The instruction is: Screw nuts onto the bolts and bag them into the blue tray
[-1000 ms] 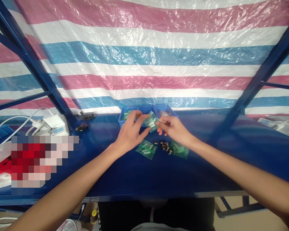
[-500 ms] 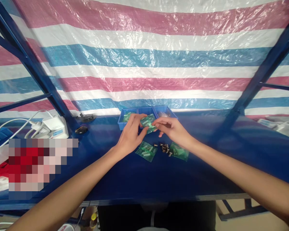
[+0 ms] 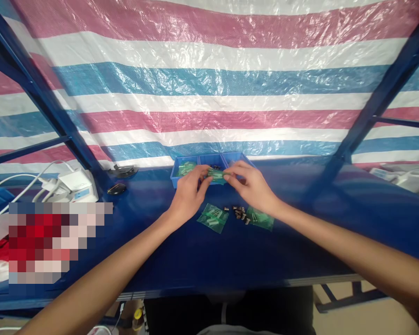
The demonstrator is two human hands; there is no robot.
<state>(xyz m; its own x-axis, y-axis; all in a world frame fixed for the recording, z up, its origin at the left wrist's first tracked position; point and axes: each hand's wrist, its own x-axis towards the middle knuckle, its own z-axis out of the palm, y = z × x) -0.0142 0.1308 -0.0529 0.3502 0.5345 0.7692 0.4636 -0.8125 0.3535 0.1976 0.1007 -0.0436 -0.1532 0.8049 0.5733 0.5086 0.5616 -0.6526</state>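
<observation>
Between my two hands is a small green plastic bag [image 3: 216, 175], held up just in front of the blue bins. My left hand [image 3: 190, 193] pinches its left edge with thumb and fingers. The right edge is pinched by my right hand [image 3: 249, 184]. On the table below lies a second green bag [image 3: 213, 218] with pale, slender pieces inside. Another green bag [image 3: 261, 218] rests to the right, partly under my right wrist. Several small metal fittings [image 3: 240, 214] are heaped between those two bags, and a single fitting [image 3: 226, 209] sits apart, by the left bag.
Behind my hands stand joined blue bins [image 3: 174, 179]; the left one contains green bags [image 3: 185, 168]. A black computer mouse [image 3: 116, 189], a power strip [image 3: 87, 188] and white cables are at the left. Blue metal posts [image 3: 52, 107] frame the blue table, with a striped plastic sheet [image 3: 209, 79] behind.
The bag between my hands has tipped and now looks flatter. My right hand's fingers have drawn up at its right edge. Bags and fittings on the table stay put.
</observation>
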